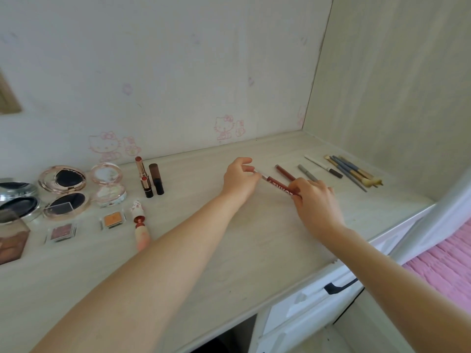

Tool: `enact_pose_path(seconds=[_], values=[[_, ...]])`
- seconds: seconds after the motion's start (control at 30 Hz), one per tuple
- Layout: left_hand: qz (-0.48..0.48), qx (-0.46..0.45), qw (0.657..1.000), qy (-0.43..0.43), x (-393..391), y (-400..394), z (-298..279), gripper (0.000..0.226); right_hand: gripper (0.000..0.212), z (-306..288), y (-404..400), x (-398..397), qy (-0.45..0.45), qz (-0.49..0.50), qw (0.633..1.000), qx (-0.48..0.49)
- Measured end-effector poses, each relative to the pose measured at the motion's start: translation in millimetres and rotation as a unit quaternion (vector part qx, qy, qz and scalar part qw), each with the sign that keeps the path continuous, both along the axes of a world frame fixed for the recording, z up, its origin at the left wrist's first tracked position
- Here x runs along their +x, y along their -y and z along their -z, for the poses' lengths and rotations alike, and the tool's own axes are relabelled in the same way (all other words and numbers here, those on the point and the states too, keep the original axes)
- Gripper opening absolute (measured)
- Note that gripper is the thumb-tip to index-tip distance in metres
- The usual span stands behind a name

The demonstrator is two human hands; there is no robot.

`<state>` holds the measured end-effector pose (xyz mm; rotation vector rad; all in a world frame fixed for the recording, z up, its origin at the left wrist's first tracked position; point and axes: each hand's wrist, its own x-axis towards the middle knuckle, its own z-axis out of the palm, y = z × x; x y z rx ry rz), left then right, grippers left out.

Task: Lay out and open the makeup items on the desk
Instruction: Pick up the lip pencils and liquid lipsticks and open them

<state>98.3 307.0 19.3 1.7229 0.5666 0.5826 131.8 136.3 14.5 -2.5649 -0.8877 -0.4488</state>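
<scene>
a dark red lip pencil (pixel 277 185) with white lettering sits at the centre of the frame, just above the pale wood-grain desk (pixel 229 250), held at both ends. the left hand (pixel 239 180) pinches its pale upper-left end between thumb and curled fingertips; whether that end is a cap or a tip is hard to make out. the right hand (pixel 314 200) grips the lower-right end, fingers curled over it and hiding that end. both bare forearms reach in from the bottom edge, cut off by the frame.

just right of the pencil lie a second dark red pencil (pixel 285 172), partly hidden behind the right hand, a grey pencil (pixel 307 172), a white pencil (pixel 322 166) and a cluster of brushes (pixel 354 171). at centre left stand an open lipstick (pixel 144 178) and a brown stick (pixel 156 178). further left are open compacts (pixel 63 189) and small eyeshadow pans (pixel 112 219); one dark case (pixel 12 238) is cut off by the left edge. a patterned lipstick (pixel 139 222) lies on its side, its near end blurred.
</scene>
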Motion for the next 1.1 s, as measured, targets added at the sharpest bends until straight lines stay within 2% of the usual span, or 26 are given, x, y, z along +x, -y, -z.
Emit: enact_pose_path(seconds=[0.1, 0.2, 0.3, 0.4, 0.57, 0.77, 0.97, 1.1], values=[[-0.012, -0.153, 0.986, 0.071, -15.7, 0.0, -11.5, 0.041, 0.017, -10.1, -3.0, -15.8, -0.033, -0.022, 0.997, 0.063], [0.021, -0.252, 0.962, 0.105, -38.1, 0.8, -24.3, 0.035, 0.015, -18.0, -7.9, -31.9, -0.089, -0.036, 0.985, 0.141], [0.093, -0.267, 0.955, 0.091, -65.3, 4.1, -34.6, 0.014, 0.015, -25.5, -18.1, -50.2, -0.126, -0.051, 0.970, 0.202], [0.105, -0.286, 0.947, 0.100, -90.6, 0.6, -39.6, 0.005, 0.014, -30.8, -26.2, -71.1, -0.172, -0.063, 0.952, 0.244], [0.090, -0.267, 0.953, 0.113, -131.5, -17.6, -50.2, 0.009, 0.014, -32.0, -39.0, -104.1, -0.235, -0.091, 0.922, 0.295], [0.055, -0.240, 0.960, 0.134, -176.6, -32.8, -61.4, 0.008, 0.013, -37.4, -58.5, -149.6, -0.260, -0.118, 0.905, 0.316], [0.045, -0.121, 0.989, 0.075, -226.9, -39.1, -60.1, 0.012, 0.010, -39.3, -83.1, -187.1, -0.328, -0.137, 0.875, 0.330], [0.022, -0.123, 0.987, 0.105, -251.1, -48.0, -61.4, 0.011, 0.008, -42.3, -100.3, -210.1, -0.351, -0.165, 0.870, 0.305]])
